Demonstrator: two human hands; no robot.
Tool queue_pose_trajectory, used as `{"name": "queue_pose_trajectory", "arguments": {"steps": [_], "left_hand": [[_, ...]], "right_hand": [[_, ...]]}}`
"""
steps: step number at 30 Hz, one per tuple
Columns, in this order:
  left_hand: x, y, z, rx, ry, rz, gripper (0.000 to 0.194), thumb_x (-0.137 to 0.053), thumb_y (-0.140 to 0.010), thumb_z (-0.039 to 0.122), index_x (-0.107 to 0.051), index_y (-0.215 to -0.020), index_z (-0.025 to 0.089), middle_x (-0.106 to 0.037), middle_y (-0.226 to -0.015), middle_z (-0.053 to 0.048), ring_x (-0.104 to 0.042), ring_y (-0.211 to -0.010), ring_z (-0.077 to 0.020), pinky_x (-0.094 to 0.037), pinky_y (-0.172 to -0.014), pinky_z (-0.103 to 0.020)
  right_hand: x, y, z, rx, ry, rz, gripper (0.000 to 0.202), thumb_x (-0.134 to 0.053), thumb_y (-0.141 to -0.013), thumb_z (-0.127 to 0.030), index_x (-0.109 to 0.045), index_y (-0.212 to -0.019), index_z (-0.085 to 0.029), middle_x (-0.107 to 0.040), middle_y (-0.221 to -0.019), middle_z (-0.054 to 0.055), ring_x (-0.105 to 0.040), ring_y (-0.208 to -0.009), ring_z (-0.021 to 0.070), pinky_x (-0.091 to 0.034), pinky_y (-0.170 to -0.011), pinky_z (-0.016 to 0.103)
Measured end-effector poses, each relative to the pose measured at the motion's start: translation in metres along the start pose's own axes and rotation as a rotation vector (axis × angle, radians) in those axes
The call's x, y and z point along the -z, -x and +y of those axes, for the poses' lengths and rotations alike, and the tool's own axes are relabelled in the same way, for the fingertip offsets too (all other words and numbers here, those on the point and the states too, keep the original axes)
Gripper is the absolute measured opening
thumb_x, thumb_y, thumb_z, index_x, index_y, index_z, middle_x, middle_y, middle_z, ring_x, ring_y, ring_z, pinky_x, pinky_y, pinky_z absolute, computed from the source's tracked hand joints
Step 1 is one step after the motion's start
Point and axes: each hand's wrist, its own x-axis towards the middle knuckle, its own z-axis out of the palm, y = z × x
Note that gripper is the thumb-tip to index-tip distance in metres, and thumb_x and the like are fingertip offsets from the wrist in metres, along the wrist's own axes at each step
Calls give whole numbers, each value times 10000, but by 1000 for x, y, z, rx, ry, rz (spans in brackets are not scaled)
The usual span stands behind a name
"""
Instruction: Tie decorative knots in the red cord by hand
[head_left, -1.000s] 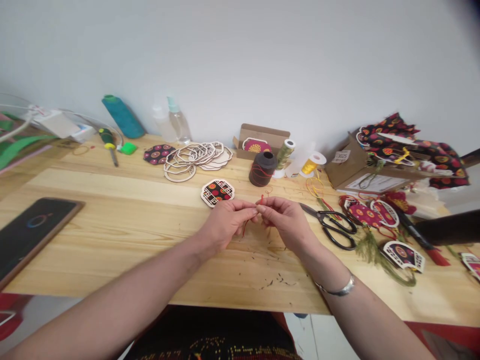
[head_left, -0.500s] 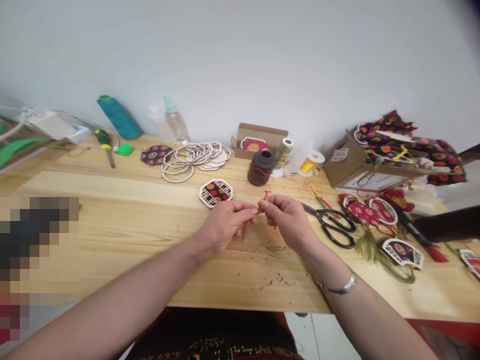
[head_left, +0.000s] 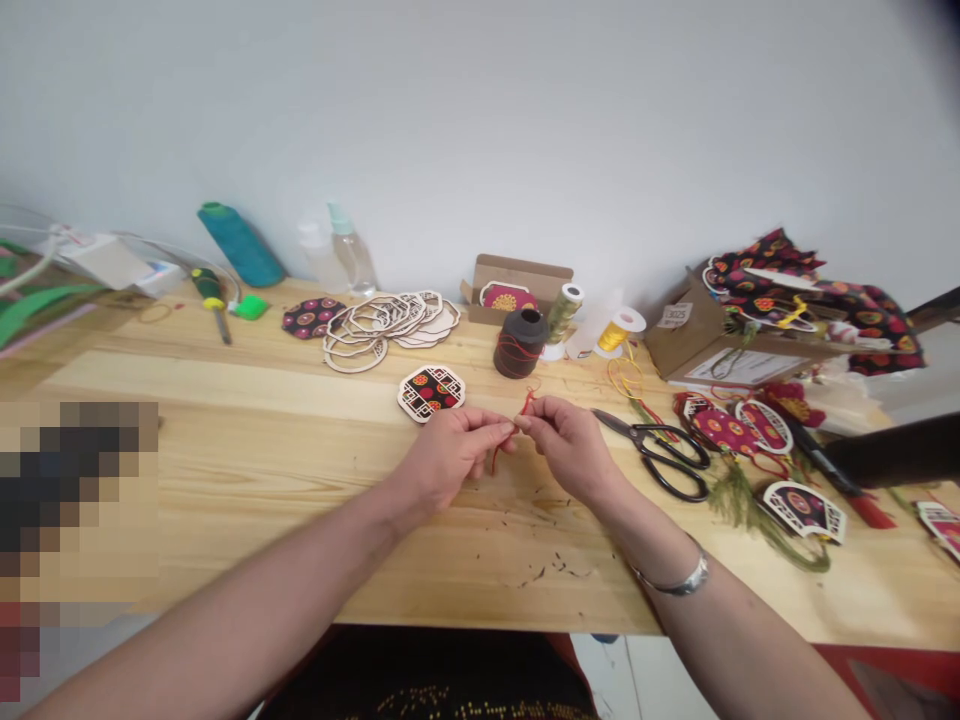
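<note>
A thin red cord (head_left: 528,402) is pinched between the fingertips of my left hand (head_left: 457,447) and my right hand (head_left: 566,442), which meet over the middle of the wooden table. One end of the cord hangs below my left fingertips, and a loop rises above my right ones. Just behind my left hand lies an octagonal piece (head_left: 431,391) with a pale openwork frame over dark patterned fabric. Behind my right hand stands a dark spool (head_left: 521,343) with red thread around it. Black-handled scissors (head_left: 667,455) lie to the right of my right hand.
At the back are pale frames (head_left: 386,325), a small carton (head_left: 517,268), a yellow thread spool (head_left: 616,330) and bottles (head_left: 351,250). A teal cone (head_left: 241,245) and screwdriver (head_left: 211,297) lie left. Right are a box of fabric (head_left: 720,345) and a fan-shaped ornament (head_left: 806,508).
My right hand has shifted slightly left and its fingers have closed in nearer my left fingertips. The hanging cord end has moved a little to the right.
</note>
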Motion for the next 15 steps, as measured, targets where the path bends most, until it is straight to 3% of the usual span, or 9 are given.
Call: {"name": "queue_pose_trajectory", "arguments": {"steps": [5,7,9,12,15], "left_hand": [[-1,2,5,-26,-132,120,198,-642,-725,317,-687,-792,136,-683,-830,-63,-379,-425,-31,-227,-384,-184],[-1,3,6,-78,-164,167,178,-644,-725,320,-689,-781,157,-667,-1028,-83,-525,-577,-82,-317,-437,-191],[0,5,5,-190,-254,154,143,-646,-724,308,-699,-745,176,-599,-1200,-83,-596,-865,-173,-434,-591,-238],[2,5,-2,-361,-466,63,107,-649,-720,269,-721,-716,190,-534,-1280,-90,-480,-1159,-258,-427,-880,-347],[4,2,-11,-425,-592,48,120,-651,-709,264,-732,-764,195,-407,-1394,-90,-480,-1141,-270,-408,-936,-408]], "right_hand": [[5,0,-3,129,248,84,168,-500,-819,-255,-513,-664,-190,-564,-648,1,-480,-612,132,-355,-592,253],[7,0,-3,144,323,129,149,-499,-820,-248,-515,-683,-193,-582,-679,13,-492,-634,144,-353,-605,262],[8,-1,-3,129,363,166,142,-500,-816,-240,-515,-683,-194,-585,-670,15,-492,-624,148,-348,-604,267],[8,-2,-1,90,280,162,168,-494,-816,-244,-515,-658,-192,-578,-623,4,-478,-575,131,-346,-584,260],[6,-3,1,20,49,110,190,-498,-812,-283,-523,-650,-186,-588,-614,-1,-444,-517,102,-341,-535,242]]}}
